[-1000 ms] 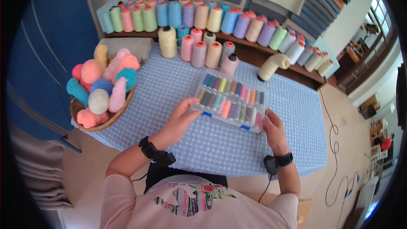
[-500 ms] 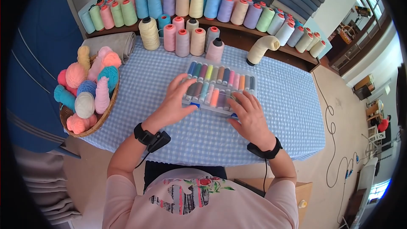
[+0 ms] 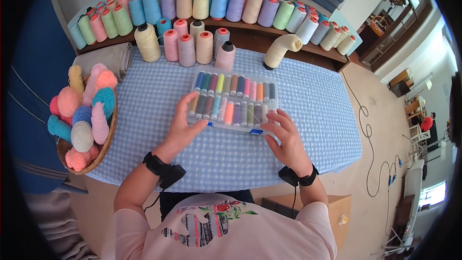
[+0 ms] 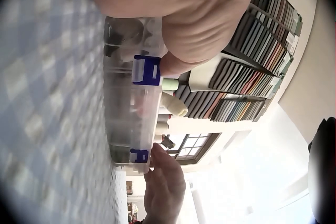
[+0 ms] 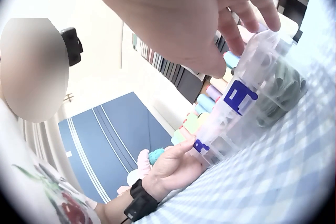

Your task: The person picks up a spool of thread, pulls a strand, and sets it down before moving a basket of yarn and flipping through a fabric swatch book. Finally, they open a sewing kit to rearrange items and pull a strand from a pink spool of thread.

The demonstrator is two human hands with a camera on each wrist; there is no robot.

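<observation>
A closed clear box [image 3: 232, 127] of small thread spools in two rows lies flat on the checked cloth. My left hand [image 3: 179, 126] is at its left front corner, fingers extended over the edge; in the left wrist view the thumb of this hand [image 4: 194, 11] touches a blue latch [image 4: 147, 70]. At the right front corner, my right hand [image 3: 290, 145] has its fingers spread over the lid edge. From the right wrist view, the thumb of this hand [image 5: 184, 19] is above the nearer blue latch [image 5: 240, 97]. Both hands are relaxed, not curled round the box.
A basket [image 3: 109, 145] of yarn balls stands at the left. Large thread cones [image 3: 186, 52] stand behind the box, with a bent cream cone [image 3: 279, 53] at the back right. More cones line a curved shelf [image 3: 240, 23]. Folded grey fabric [image 3: 103, 60] lies back left.
The right hand has gone from the box's right side to its front right corner. The left hand's fingers have shifted slightly along the left edge. The head view has moved, shifting the whole scene leftward.
</observation>
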